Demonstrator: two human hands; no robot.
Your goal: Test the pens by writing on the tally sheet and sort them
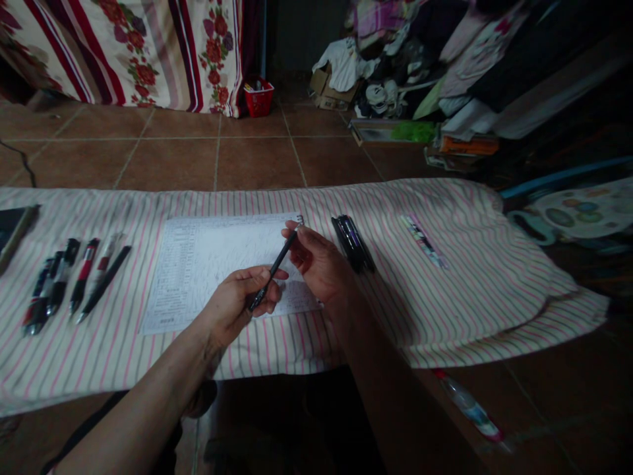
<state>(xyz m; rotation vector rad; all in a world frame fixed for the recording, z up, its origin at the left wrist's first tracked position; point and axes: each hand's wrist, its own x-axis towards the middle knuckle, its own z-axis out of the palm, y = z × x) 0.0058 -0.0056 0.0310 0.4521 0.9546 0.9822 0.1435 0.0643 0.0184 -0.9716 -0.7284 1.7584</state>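
Observation:
A slim black pen (279, 261) slants between my two hands, above a sheet of printed paper (227, 251). My left hand (250, 290) is closed around its lower part, thumb pressed along the barrel. At its upper end, the fingertips of my right hand (314, 254) pinch the tip, where something small and light-coloured shows; I cannot make out its detail. Just right of my right hand lies a bundle of dark pens (353, 243). To the left of the paper, several pens (83, 276) with black, red and clear barrels lie side by side.
A striped cloth (395, 303) covers the low table. On its right lies a thin patterned packet (424, 240); a dark flat object (14, 231) sits at the left edge. A plastic bottle (469, 406) lies on the floor. Behind are a red basket (259, 99) and heaped clothes.

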